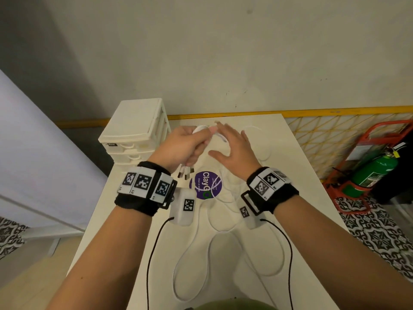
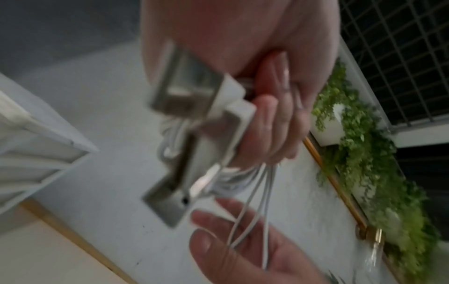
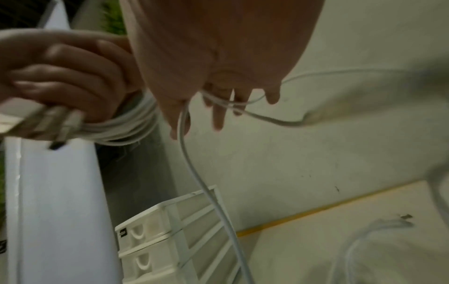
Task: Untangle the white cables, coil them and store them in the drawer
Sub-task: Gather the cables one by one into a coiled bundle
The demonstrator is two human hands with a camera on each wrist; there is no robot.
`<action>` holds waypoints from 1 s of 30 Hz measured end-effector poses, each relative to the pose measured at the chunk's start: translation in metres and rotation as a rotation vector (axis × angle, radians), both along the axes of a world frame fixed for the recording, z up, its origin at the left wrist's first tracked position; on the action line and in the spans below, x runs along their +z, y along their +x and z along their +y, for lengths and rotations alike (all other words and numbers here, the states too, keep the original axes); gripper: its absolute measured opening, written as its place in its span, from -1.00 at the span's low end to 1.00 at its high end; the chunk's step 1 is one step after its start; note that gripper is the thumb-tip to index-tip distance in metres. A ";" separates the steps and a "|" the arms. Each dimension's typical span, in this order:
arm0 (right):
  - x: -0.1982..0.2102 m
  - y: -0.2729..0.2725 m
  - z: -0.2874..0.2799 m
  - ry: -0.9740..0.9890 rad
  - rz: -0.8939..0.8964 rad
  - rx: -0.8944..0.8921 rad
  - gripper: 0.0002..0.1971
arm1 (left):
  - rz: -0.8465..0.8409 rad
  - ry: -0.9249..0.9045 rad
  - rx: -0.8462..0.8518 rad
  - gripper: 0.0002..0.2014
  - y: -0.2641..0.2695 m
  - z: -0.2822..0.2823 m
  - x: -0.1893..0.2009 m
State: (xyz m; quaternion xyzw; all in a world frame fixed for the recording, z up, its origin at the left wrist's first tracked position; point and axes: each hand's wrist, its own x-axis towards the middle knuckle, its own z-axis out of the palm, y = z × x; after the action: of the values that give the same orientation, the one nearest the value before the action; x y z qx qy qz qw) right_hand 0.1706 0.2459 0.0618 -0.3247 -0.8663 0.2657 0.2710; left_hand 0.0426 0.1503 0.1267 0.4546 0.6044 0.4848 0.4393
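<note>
The left hand (image 1: pixel 182 146) curls round a coiled white cable (image 3: pixel 126 124) and its plug (image 2: pixel 206 115), held above the table's (image 1: pixel 308 180) far edge beside the drawer unit (image 1: pixel 134 130). The right hand (image 1: pixel 234 146), fingers straight, has a loose strand (image 3: pixel 206 188) running across them. More cable loops (image 1: pixel 201 253) lie toward the near edge.

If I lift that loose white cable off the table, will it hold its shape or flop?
Likely floppy: the loose cable lies in slack curves on the table. Probably light, since a strand hangs freely over the right hand's fingers. It may snag, because its loops cross near the purple sticker.
</note>
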 end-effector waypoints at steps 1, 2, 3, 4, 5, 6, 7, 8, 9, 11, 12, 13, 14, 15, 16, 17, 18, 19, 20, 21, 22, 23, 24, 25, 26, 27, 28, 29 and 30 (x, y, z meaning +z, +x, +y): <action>-0.001 0.001 0.004 -0.006 0.022 0.006 -0.53 | 0.013 -0.029 -0.061 -0.66 0.000 -0.002 0.000; -0.002 0.004 0.008 -0.038 0.070 0.009 -0.71 | 0.039 -0.063 -0.117 -0.66 0.000 -0.003 -0.001; 0.000 0.007 0.012 -0.104 0.149 -0.001 -0.75 | 0.071 -0.101 -0.166 -0.67 0.001 -0.004 -0.004; 0.003 0.011 0.017 -0.169 0.234 -0.019 -0.69 | 0.103 -0.141 -0.200 -0.66 0.004 -0.005 -0.009; 0.008 0.014 0.022 -0.210 0.305 -0.032 -0.62 | 0.126 -0.179 -0.217 -0.65 0.008 -0.006 -0.014; 0.013 0.017 0.027 -0.213 0.345 -0.034 -0.57 | 0.134 -0.209 -0.228 -0.64 0.013 -0.007 -0.018; 0.017 0.020 0.031 -0.183 0.343 -0.022 -0.55 | 0.121 -0.229 -0.241 -0.63 0.018 -0.007 -0.022; 0.019 0.021 0.034 -0.147 0.320 0.000 -0.55 | 0.085 -0.236 -0.259 -0.62 0.023 -0.007 -0.024; 0.020 0.021 0.036 -0.122 0.289 0.014 -0.57 | 0.033 -0.226 -0.281 -0.61 0.026 -0.007 -0.025; 0.017 0.023 0.035 -0.114 0.249 0.018 -0.67 | -0.104 -0.148 -0.316 -0.60 0.030 -0.006 -0.023; 0.012 0.024 0.035 -0.119 0.241 0.012 -0.69 | -0.177 -0.094 -0.332 -0.59 0.030 -0.006 -0.020; 0.007 0.026 0.033 -0.132 0.233 0.002 -0.70 | -0.251 -0.039 -0.351 -0.59 0.027 -0.004 -0.018; 0.000 0.027 0.031 -0.156 0.224 -0.015 -0.71 | -0.325 0.015 -0.370 -0.59 0.024 -0.003 -0.015; -0.007 0.028 0.029 -0.191 0.216 -0.033 -0.72 | -0.398 0.068 -0.385 -0.58 0.020 -0.001 -0.012; -0.015 0.029 0.026 -0.239 0.214 -0.049 -0.73 | -0.471 0.118 -0.393 -0.57 0.016 0.001 -0.010; -0.023 0.029 0.023 -0.291 0.207 -0.051 -0.74 | -0.544 0.164 -0.392 -0.56 0.013 0.002 -0.008; -0.030 0.028 0.020 -0.333 0.188 -0.046 -0.75 | -0.616 0.200 -0.386 -0.56 0.010 0.004 -0.005; -0.037 0.028 0.017 -0.354 0.170 -0.036 -0.77 | -0.678 0.227 -0.375 -0.56 0.009 0.006 -0.003; -0.043 0.026 0.015 -0.358 0.162 -0.026 -0.80 | -0.725 0.252 -0.364 -0.56 0.010 0.007 -0.001; -0.047 0.025 0.012 -0.338 0.152 -0.018 -0.85 | -0.761 0.281 -0.348 -0.54 0.010 0.009 0.000; -0.050 0.024 0.009 -0.285 0.141 -0.011 -0.88 | -0.790 0.313 -0.324 -0.51 0.009 0.011 0.001; -0.052 0.023 0.005 -0.217 0.138 -0.002 -0.84 | -0.813 0.348 -0.292 -0.48 0.008 0.014 0.001; -0.052 0.023 0.001 -0.164 0.146 0.006 -0.79 | -0.838 0.387 -0.251 -0.45 0.006 0.017 0.001; -0.051 0.023 -0.002 -0.138 0.166 0.014 -0.75 | -0.865 0.426 -0.203 -0.44 0.003 0.019 0.002; -0.050 0.022 -0.005 -0.122 0.178 0.020 -0.72 | -0.895 0.458 -0.143 -0.45 -0.001 0.022 0.002; -0.049 0.022 -0.007 -0.103 0.175 0.023 -0.70 | -0.922 0.482 -0.074 -0.48 -0.004 0.024 0.003; -0.048 0.021 -0.008 -0.078 0.156 0.028 -0.69 | -0.940 0.500 -0.004 -0.51 -0.007 0.026 0.003; -0.048 0.019 -0.010 -0.060 0.129 0.043 -0.68 | -0.943 0.516 0.065 -0.55 -0.009 0.028 0.003; -0.048 0.017 -0.011 -0.055 0.103 0.065 -0.69 | -0.926 0.536 0.133 -0.59 -0.009 0.029 0.002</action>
State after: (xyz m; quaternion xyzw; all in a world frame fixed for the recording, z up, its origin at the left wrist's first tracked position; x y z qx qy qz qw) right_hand 0.1878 0.2353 0.0139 -0.2899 -0.8537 0.3143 0.2974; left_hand 0.0333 0.1797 0.1283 0.2502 0.2302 0.7985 0.4968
